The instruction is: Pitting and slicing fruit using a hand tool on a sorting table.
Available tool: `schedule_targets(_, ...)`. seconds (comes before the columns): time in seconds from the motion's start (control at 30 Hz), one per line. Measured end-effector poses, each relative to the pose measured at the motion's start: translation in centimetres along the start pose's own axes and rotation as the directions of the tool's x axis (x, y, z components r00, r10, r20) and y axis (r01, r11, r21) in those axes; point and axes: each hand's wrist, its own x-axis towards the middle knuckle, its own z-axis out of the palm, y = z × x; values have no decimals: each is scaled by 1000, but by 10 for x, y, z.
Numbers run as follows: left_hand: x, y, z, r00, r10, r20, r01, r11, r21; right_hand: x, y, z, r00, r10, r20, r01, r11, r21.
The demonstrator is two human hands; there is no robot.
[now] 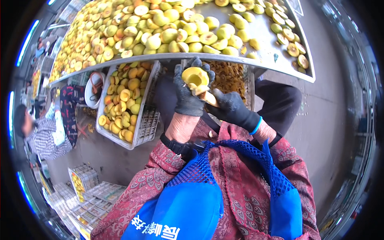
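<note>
My left hand point(189, 93), in a dark knit glove, holds a yellow peach half point(195, 77) with its hollow facing up. My right hand point(232, 106), gloved too, grips the light-coloured handle of a tool point(210, 99) whose working end is hidden at the fruit's lower edge. A pale piece of flesh or peel point(199, 89) lies between fruit and handle. Beyond both hands stands a metal-rimmed table point(180, 56) heaped with halved yellow-green peaches point(153, 42). Under its edge, a container holds brown pits or scraps point(229, 78).
A white plastic crate point(136, 132) of pitted peach halves stands on the floor at left, beside a white bucket point(95, 90). Another person point(48, 135) sits farther left. Stacked crates point(90, 198) are at lower left. My knees flank the scrap container.
</note>
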Motion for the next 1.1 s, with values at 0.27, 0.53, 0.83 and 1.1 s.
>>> schedule_targets(0.27,-15,48,-71,888,343,-307,-334,939,83,-110,103,56,856,482,186,-400,846,-353)
schedule_targets(0.53,-52,172,-171,725,576,-376,-578,807,123,-135,93,50,703,671,236,-649,741,-173)
schedule_targets(0.83,15,208,-261,448,891,-78,-307,235,922,-123,95,40,569,805,168,-769,593,-240)
schedule_targets(1.1,47,116,-2,655,595,466,-300,-361,883,-126,103,78,41,844,535,-641,-389,662)
